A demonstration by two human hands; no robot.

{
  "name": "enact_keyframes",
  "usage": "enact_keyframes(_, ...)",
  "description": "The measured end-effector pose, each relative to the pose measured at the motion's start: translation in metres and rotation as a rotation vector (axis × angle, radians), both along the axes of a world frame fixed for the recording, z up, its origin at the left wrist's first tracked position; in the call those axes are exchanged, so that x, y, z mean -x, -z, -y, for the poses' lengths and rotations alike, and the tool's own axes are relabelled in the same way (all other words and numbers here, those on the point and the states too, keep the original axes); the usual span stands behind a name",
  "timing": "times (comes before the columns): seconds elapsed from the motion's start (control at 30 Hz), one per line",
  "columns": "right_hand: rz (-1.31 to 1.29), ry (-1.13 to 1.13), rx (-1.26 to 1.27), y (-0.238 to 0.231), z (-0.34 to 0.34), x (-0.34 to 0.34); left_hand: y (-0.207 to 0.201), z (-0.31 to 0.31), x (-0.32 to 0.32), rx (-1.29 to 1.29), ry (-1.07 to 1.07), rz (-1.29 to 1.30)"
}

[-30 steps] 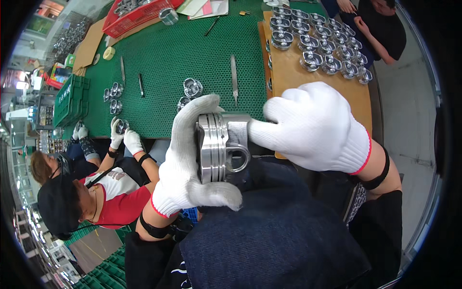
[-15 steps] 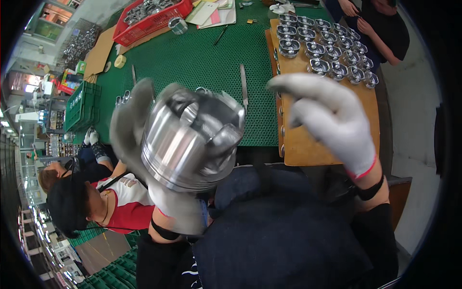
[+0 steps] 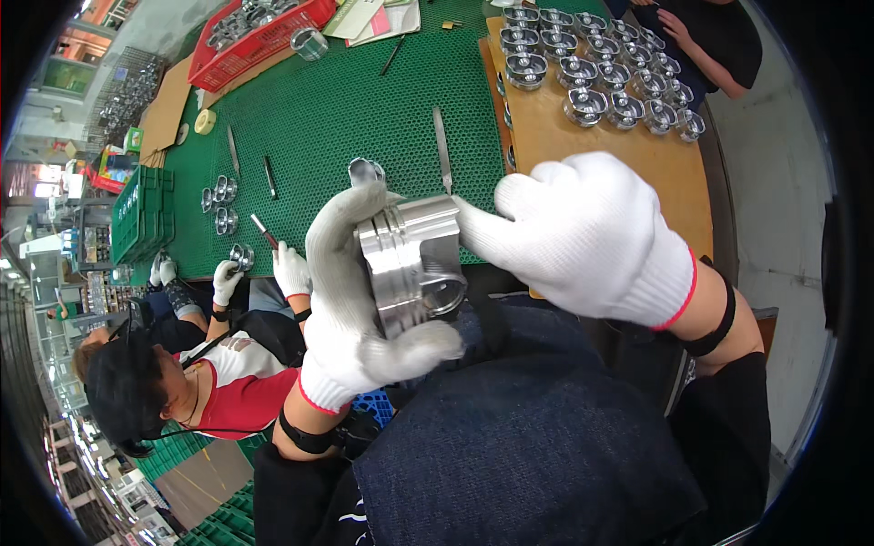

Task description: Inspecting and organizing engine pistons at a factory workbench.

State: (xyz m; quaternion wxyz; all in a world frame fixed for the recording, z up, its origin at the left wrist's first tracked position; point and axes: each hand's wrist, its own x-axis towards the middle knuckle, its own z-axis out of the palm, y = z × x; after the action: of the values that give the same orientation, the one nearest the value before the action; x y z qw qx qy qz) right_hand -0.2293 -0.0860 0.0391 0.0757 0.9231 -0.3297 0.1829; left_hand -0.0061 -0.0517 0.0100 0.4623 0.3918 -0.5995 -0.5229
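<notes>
A shiny metal piston is held tilted on its side above the near table edge, its ring grooves and pin hole showing. Wrapped around it, my left hand, in a white knit glove, has its thumb below and fingers above. My right hand, gloved too, has one finger stretched to the piston's upper right edge, seemingly touching it. Its other fingers are curled, and I see nothing in them. Just beyond the piston, another small piston stands on the green mat.
A flat metal file lies on the mat. Rows of pistons stand on a brown board at right. Far left is a red crate of parts. A co-worker's gloved hand holds a piston at left; another person stands at far right.
The piston has turned from facing up to lying on its side in my left hand. My right hand has come left from the board's edge to the piston, one finger extended.
</notes>
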Motion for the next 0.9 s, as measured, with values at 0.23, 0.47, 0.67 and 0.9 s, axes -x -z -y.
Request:
enact_keyframes(0.23, 0.267, -0.012, -0.649, 0.008, -0.004, -0.005, -0.003, 0.013, -0.004, 0.734, 0.002, 0.488)
enact_keyframes(0.47, 0.759, 0.235, -1.144, 0.041, 0.014, 0.014, -0.002, 0.021, -0.013, 0.797, -0.265, 0.415)
enact_keyframes(0.67, 0.268, 0.516, -0.996, 0.146, -0.019, 0.067, -0.001, 0.022, -0.014, 0.558, -0.221, 0.22)
enact_keyframes(0.9, 0.493, 0.424, -1.007, 0.118, -0.028, 0.05, -0.008, 0.023, -0.017, 0.718, -0.2, 0.549)
